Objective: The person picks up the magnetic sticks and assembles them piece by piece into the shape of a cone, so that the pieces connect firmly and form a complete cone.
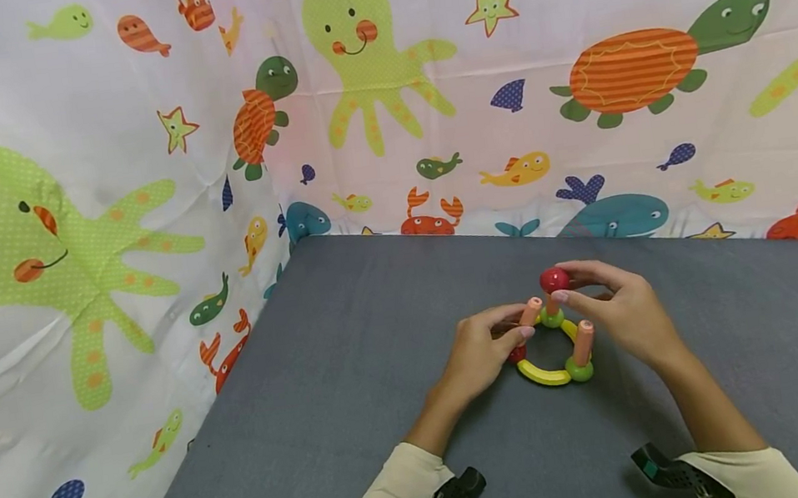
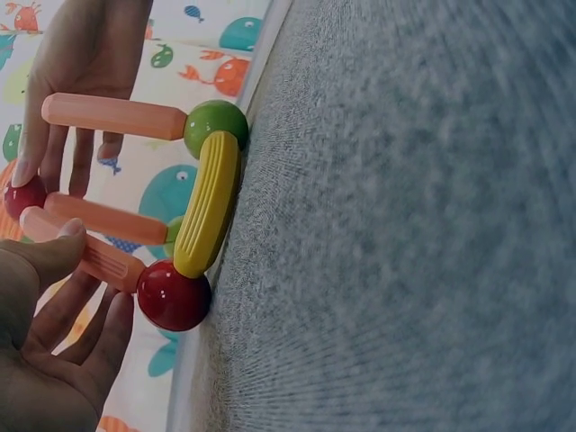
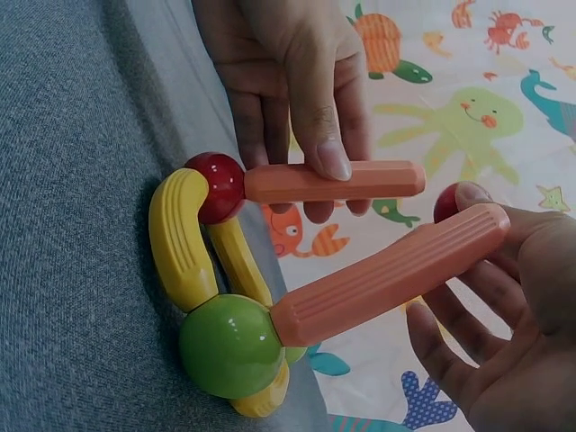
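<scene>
Item: a small toy frame of ribbed plastic rods and glossy balls point(image 1: 551, 347), standing on the grey felt-covered counter point(image 1: 357, 389), near its middle, between my two hands.

Base: curved yellow ribbed bars point(image 3: 180, 238) lying flat on the counter, joined at a glossy green ball point(image 3: 229, 346), a glossy red ball point(image 3: 216, 184) and a second green ball point(image 1: 550, 316) at the back.

Uprights: three salmon-orange ribbed rods, one rising from each ball; the nearest point(image 1: 582, 343) stands on the front green ball.

Left hand point(image 1: 484, 351): grip narrow, thumb and fingers pinching the rod point(image 3: 333, 182) that rises from the red base ball, steadying it.

Right hand point(image 1: 615, 309): grip closed on a loose glossy red ball point(image 1: 554, 279), held by the fingertips above the rod tips, while the palm side brushes the front rod.

Step in hand, as I judge it: capping the frame, bringing the three rod tips together under the top ball.

Next move calls for: tilting the rods inward so their ends meet, then lowering the ball squarely without knocking the base apart.

Surround: a printed sea-creature curtain point(image 1: 97, 196) hanging behind and to the left.
</scene>
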Available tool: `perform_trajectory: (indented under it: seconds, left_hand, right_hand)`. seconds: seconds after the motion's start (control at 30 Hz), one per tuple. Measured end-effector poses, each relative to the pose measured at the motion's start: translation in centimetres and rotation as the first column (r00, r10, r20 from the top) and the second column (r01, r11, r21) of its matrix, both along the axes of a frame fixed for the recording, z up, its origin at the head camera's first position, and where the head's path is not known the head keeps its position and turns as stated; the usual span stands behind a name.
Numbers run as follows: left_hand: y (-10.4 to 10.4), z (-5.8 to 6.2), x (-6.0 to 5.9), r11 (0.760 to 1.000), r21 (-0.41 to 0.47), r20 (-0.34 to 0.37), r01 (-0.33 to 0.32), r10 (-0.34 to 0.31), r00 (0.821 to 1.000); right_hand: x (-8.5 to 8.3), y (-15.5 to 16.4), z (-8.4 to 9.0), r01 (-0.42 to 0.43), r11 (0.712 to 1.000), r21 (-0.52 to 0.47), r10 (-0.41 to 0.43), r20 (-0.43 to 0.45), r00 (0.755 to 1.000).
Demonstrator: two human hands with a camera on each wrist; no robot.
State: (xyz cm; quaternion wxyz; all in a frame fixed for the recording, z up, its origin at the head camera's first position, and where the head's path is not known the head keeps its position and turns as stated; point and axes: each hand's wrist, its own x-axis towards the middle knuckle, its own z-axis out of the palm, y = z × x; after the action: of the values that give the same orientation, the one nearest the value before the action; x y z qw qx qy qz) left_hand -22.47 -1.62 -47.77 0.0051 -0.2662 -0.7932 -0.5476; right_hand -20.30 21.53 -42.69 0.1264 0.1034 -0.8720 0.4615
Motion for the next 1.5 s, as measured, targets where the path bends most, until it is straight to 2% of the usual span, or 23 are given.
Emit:
perform_trajectory:
  seconds: [0.37,0.73,0.93,1.1,1.2,1.37,1.43,1.5]
  left_hand:
    - [0.1,0.1,0.1,0.999,-0.03,-0.04,-0.034,0.032,0.999]
    - [0.2,0.2,0.1,0.997,-0.056,-0.054,-0.045,0.042,0.998]
    - [0.2,0.3,0.1,0.998,-0.045,-0.045,-0.041,0.039,0.998]
    - [0.2,0.2,0.2,0.998,-0.041,-0.033,-0.045,0.044,0.998]
    - [0.2,0.2,0.2,0.998,-0.047,-0.035,-0.05,0.049,0.998]
    - [0.2,0.1,0.1,0.997,-0.054,-0.049,-0.054,0.051,0.998]
    - [0.2,0.1,0.1,0.997,-0.056,-0.05,-0.053,0.05,0.997]
    - [0.2,0.1,0.1,0.997,-0.057,-0.048,-0.052,0.049,0.998]
  right_hand:
    - [0.2,-0.3,0.2,-0.084,0.996,-0.013,0.084,0.009,0.996]
    - [0.2,-0.3,0.2,-0.084,0.996,-0.008,0.084,0.021,0.996]
    - [0.6,0.8,0.7,-0.168,0.985,-0.024,0.17,0.083,0.982]
    - [0.8,2.8,1.1,-0.262,0.965,-0.03,0.264,0.141,0.954]
    - [0.8,3.9,1.2,-0.324,0.946,-0.011,0.317,0.225,0.921]
    - [0.3,4.8,0.7,-0.411,0.912,0.015,0.376,0.371,0.849]
    - [0.1,4.8,0.3,-0.442,0.897,0.013,0.403,0.387,0.829]
    - [0.0,4.8,-0.1,-0.461,0.888,0.008,0.422,0.387,0.82]
